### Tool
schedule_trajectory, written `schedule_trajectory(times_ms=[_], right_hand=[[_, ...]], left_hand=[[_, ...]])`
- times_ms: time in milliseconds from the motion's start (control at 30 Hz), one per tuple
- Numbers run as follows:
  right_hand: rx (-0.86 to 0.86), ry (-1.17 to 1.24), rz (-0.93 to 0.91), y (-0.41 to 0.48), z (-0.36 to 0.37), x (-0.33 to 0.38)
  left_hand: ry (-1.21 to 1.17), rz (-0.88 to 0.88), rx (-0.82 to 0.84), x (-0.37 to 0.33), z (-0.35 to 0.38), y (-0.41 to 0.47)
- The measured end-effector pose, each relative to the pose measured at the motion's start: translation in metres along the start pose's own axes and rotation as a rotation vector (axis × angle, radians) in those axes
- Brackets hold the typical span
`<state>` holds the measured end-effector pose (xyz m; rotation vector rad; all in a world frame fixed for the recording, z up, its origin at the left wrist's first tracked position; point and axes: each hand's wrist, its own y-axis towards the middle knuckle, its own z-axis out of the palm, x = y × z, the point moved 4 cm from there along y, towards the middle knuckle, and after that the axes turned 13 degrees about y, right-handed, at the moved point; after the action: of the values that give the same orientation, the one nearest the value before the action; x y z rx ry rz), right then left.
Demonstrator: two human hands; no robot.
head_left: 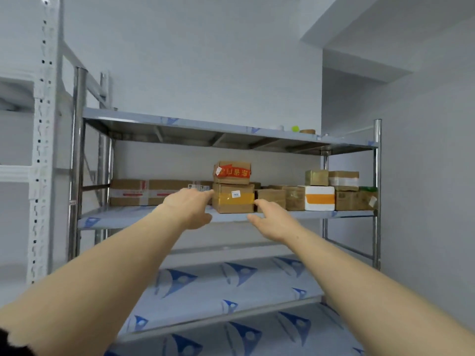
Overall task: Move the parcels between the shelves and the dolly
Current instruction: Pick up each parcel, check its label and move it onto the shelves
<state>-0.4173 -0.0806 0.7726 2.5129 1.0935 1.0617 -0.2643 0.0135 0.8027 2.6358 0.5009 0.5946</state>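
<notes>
Reaching both hands toward brown box (pixel 233 199) on middle shelf (pixel 133 217), near its front edge. Our left hand (pixel 189 208) open, fingers straight, tips at box's left side; we cannot tell if touching. Our right hand (pixel 272 218) open too, fingers loosely spread, tips just beside box's lower right corner, holding nothing. Brown box: plain cardboard, yellow tape band across front, small white label on it. Smaller box (pixel 232 172) with red tape sits on top. White parcel (pixel 319 198) with orange band further right.
</notes>
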Motion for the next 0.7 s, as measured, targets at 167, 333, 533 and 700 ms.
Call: schedule_trajectory(times_ms=[167, 333, 533, 700], right_hand=[[0.000, -0.023, -0.076, 0.125, -0.018, -0.049], [-0.028, 0.033, -0.120, 0.234, -0.013, -0.076], [-0.217, 0.201, -0.081, 0.348, -0.004, -0.113], [-0.326, 0.354, 0.045, 0.425, 0.001, -0.131]], left_hand=[[-0.028, -0.053, 0.019, -0.025, 0.015, 0.117], [-0.012, -0.161, -0.005, -0.012, 0.042, 0.214], [-0.311, -0.387, -0.211, 0.016, 0.075, 0.325], [-0.491, -0.492, -0.226, 0.035, 0.104, 0.407]])
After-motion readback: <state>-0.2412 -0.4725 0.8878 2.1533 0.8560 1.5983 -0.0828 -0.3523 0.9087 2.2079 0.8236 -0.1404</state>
